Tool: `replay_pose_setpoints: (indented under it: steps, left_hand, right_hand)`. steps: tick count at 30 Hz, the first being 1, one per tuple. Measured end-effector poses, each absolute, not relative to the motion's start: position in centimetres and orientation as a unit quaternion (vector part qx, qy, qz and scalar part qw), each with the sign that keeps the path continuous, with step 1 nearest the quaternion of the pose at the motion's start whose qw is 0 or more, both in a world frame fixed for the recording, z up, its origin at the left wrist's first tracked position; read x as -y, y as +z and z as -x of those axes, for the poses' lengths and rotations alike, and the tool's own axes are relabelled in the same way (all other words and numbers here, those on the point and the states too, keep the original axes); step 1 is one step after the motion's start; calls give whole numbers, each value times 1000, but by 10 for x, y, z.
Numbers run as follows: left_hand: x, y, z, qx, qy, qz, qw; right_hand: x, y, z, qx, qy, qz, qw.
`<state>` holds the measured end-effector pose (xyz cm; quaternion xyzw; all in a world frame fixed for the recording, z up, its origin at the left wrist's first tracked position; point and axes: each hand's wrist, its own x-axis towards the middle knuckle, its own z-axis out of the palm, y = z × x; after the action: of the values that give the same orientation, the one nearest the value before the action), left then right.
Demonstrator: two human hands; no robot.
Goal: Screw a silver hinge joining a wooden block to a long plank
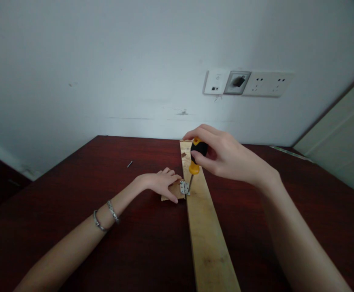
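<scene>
My right hand [218,152] is wrapped round the yellow and black handle of a screwdriver [194,168]. The screwdriver leans slightly, its tip down at a small metal hinge [184,187]. One leaf of the hinge lies on a long wooden plank [209,239], the other on a small brown board [173,192] against the plank's left side. My left hand [163,184] rests over that small board with its fingers spread, the thumb near its front edge. Whether a screw sits under the screwdriver tip is too small to tell.
The dark red table [104,178] meets a white wall, where the plank's far end lies. A small screw-like metal piece [130,164] lies left of the plank. Sockets [268,84] are on the wall, and a thin pale strip [291,153] lies at the back right.
</scene>
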<state>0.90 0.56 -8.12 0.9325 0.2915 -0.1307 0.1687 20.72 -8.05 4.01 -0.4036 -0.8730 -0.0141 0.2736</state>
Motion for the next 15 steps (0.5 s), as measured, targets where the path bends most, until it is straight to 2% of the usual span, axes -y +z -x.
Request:
replay_pose_setpoints:
  steps: [4,15]
  left_hand:
    - [-7,-83,-9,-296,-131,-930,172]
    - [-5,-81,-9,-292,-127,-932,175]
  right_hand:
    - [84,41,-206,879,-4,398,264]
    - [80,38,-204,854,-72,457,237]
